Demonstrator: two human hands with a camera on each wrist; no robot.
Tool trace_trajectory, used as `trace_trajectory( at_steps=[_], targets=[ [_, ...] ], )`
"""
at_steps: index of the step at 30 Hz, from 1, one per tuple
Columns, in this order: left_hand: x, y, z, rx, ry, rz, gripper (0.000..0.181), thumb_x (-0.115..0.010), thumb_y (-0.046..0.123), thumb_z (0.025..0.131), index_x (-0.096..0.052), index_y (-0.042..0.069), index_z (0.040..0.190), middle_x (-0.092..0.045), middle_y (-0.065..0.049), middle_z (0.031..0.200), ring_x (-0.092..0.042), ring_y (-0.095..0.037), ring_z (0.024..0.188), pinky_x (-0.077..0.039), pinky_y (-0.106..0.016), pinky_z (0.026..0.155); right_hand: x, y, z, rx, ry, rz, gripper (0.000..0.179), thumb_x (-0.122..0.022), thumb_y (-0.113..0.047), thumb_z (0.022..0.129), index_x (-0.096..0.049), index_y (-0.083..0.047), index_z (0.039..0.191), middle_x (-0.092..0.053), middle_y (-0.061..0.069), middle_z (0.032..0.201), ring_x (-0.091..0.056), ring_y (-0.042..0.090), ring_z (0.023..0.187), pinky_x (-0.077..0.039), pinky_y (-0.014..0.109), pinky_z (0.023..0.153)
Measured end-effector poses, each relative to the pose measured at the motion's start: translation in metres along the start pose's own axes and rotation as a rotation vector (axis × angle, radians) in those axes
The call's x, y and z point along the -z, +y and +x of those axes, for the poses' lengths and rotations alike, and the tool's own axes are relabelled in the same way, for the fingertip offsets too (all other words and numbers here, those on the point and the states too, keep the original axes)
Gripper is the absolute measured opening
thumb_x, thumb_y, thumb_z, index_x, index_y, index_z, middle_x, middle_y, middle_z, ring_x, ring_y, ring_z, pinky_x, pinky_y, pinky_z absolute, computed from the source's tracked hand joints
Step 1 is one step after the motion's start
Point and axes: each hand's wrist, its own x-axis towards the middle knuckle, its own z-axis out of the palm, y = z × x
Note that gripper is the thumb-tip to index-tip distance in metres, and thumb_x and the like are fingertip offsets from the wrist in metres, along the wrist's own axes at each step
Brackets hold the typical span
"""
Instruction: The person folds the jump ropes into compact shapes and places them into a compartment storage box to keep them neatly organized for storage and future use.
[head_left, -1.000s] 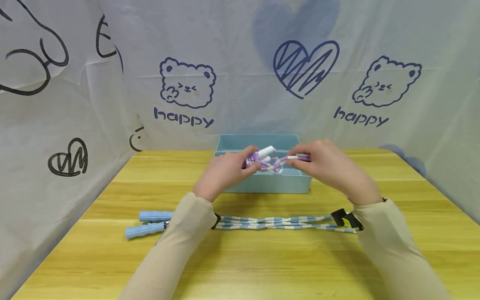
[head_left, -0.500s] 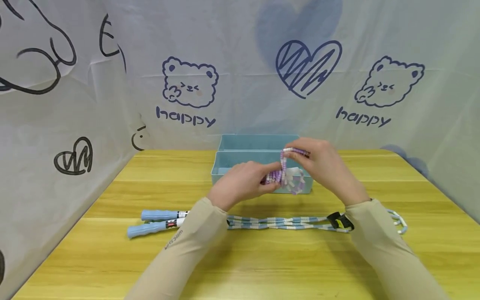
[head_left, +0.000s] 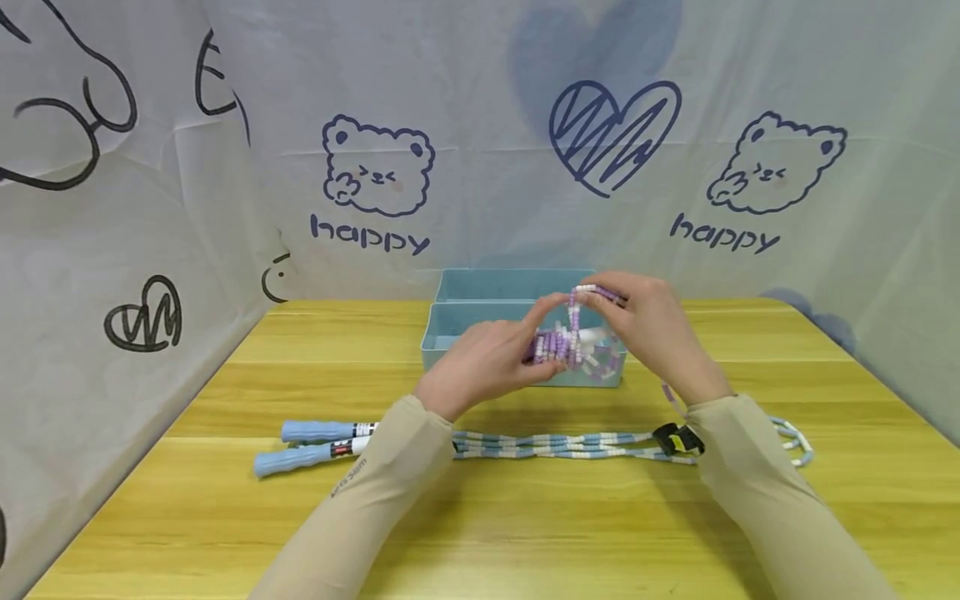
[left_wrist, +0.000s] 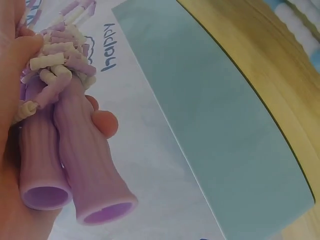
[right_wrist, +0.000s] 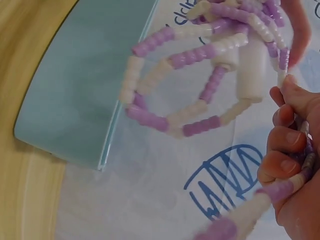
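In my left hand point(head_left: 483, 367) I grip the two purple handles point(left_wrist: 85, 150) of a beaded jump rope. Its purple and white beaded cord point(head_left: 553, 343) is bunched in coils round the handles. My left index finger reaches toward the right hand. My right hand point(head_left: 652, 321) holds a length of the same cord, thumb and fingers curled on it, a little above the coils. In the right wrist view, loose loops point(right_wrist: 147, 117) hang beside the white handle ends point(right_wrist: 250, 75), and a free stretch of cord point(right_wrist: 245, 212) trails from the palm.
A light blue box point(head_left: 480, 313) with its lid raised stands behind the hands. Nearer me, a second jump rope, blue handles point(head_left: 318, 431) and blue-white beaded cord point(head_left: 555, 442), lies stretched across the wooden table point(head_left: 525, 533), partly under both sleeves. A printed cloth point(head_left: 487, 200) hangs behind.
My left hand has moved right and slightly lower, and the white handle ends have swung down from above it. More cord lies coiled round the handles. The right hand has shifted slightly.
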Motion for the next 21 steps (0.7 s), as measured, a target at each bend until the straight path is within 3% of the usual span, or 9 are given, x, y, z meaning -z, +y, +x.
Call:
trace_trajectory(
  at_steps=[3,7,11,15,17,21],
  targets=[
    [-0.002,-0.001,0.001,-0.046,-0.002,0.021,0.075,-0.055,0.048,0.098,-0.008,0.044,0.157,-0.053,0.006,0.070,-0.044,-0.008,0.051,-0.039,-0.025,0.047,-0.002,0.002,0.000,-0.030,0.014,-0.001,0.022,-0.059,-0.031,0.099,-0.073,-0.016,0.109,-0.072,0.001,0.098,-0.062,0.016,0.077,-0.052,0.040,0.069],
    [-0.003,0.000,0.003,-0.095,-0.029,0.056,0.060,-0.051,0.045,0.101,-0.022,0.044,0.154,-0.058,0.011,0.085,-0.050,-0.007,0.061,-0.043,-0.023,0.054,-0.003,0.004,0.000,-0.048,0.016,-0.008,0.024,-0.058,-0.036,0.099,-0.074,-0.019,0.106,-0.071,-0.002,0.092,-0.058,0.016,0.068,-0.048,0.038,0.065],
    [-0.003,0.001,0.003,-0.092,-0.052,0.018,0.055,-0.051,0.044,0.101,-0.030,0.043,0.153,-0.058,0.010,0.085,-0.049,-0.008,0.057,-0.043,-0.024,0.051,-0.004,0.007,-0.001,-0.105,-0.009,0.004,0.029,-0.059,-0.044,0.097,-0.073,-0.020,0.108,-0.071,-0.001,0.095,-0.061,0.017,0.074,-0.051,0.040,0.068],
    [-0.002,-0.001,0.003,-0.052,-0.084,-0.199,0.055,-0.052,0.047,0.100,-0.032,0.044,0.151,-0.054,0.004,0.071,-0.045,-0.011,0.052,-0.042,-0.027,0.051,-0.004,0.013,-0.001,-0.189,-0.037,0.044,0.036,-0.061,-0.050,0.094,-0.070,-0.022,0.114,-0.070,0.000,0.103,-0.062,0.019,0.082,-0.052,0.041,0.071],
    [0.000,-0.004,0.001,-0.013,-0.095,-0.348,0.055,-0.054,0.049,0.098,-0.034,0.047,0.149,-0.057,0.002,0.074,-0.048,-0.014,0.053,-0.045,-0.030,0.052,-0.003,0.018,-0.001,-0.206,-0.048,0.065,0.037,-0.060,-0.051,0.094,-0.070,-0.022,0.115,-0.069,0.001,0.103,-0.060,0.021,0.077,-0.051,0.041,0.066],
    [0.003,-0.007,-0.002,0.083,-0.085,-0.564,0.051,-0.057,0.054,0.095,-0.038,0.056,0.143,-0.062,0.000,0.091,-0.053,-0.022,0.053,-0.051,-0.039,0.050,-0.001,0.027,0.000,-0.185,-0.066,0.089,0.036,-0.059,-0.046,0.096,-0.072,-0.018,0.115,-0.070,0.005,0.109,-0.063,0.024,0.087,-0.052,0.045,0.074]
  ],
)
